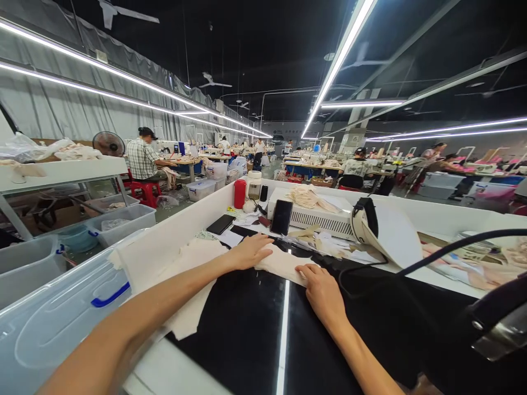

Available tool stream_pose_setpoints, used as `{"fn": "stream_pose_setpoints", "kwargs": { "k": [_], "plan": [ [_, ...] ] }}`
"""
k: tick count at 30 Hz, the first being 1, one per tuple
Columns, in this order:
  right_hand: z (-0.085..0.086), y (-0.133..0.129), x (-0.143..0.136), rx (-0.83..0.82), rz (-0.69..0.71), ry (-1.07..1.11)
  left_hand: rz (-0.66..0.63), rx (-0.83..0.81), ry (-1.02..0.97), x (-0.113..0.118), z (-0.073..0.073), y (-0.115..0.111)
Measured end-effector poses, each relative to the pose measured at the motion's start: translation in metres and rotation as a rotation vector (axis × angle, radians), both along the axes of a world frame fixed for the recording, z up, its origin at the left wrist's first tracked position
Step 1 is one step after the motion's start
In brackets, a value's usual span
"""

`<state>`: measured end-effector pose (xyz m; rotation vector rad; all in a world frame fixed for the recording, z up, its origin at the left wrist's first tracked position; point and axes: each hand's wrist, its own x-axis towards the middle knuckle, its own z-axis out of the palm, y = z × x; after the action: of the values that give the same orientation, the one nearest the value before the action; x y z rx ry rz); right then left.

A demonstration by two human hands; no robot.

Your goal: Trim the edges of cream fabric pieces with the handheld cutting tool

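Head view: we have the cream cloth piece (280,264) on the glossy black surface (247,334), between both hands. Long axis runs roughly left to right, right end tipping slightly toward us. Left hand (251,251) lies over its left end, fingers loosely extended, not closed; the cloth lies to its right. Right hand (323,286) comes from the near right, curled fingertips touching the right end; cloth lies left of and beyond its palm. Thumb is hidden, so we can't tell pinch from press. Neither hand is nearer: both touch. Larger cream cloth (195,260) sits left, partly under the left forearm. Upright phone (282,217) stands just beyond the piece.
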<state>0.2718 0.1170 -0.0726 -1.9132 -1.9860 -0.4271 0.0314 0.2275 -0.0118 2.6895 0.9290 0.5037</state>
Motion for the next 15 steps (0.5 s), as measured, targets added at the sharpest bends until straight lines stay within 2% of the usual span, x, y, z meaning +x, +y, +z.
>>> {"fn": "stream_pose_setpoints", "kwargs": {
  "k": [4, 7, 10, 15],
  "plan": [
    [-0.006, 0.003, 0.007, 0.018, 0.039, -0.004, 0.177, 0.029, -0.002, -0.058, 0.037, -0.001],
    [-0.012, 0.007, 0.011, 0.046, 0.051, 0.004, 0.377, 0.032, 0.047, -0.108, 0.05, -0.008],
    [-0.018, 0.011, 0.015, 0.068, 0.063, 0.001, 0.533, 0.01, 0.077, -0.144, 0.041, -0.022],
    [-0.026, 0.015, 0.022, 0.079, 0.063, -0.023, 0.628, -0.065, 0.004, -0.165, -0.001, -0.036]
  ]
}}
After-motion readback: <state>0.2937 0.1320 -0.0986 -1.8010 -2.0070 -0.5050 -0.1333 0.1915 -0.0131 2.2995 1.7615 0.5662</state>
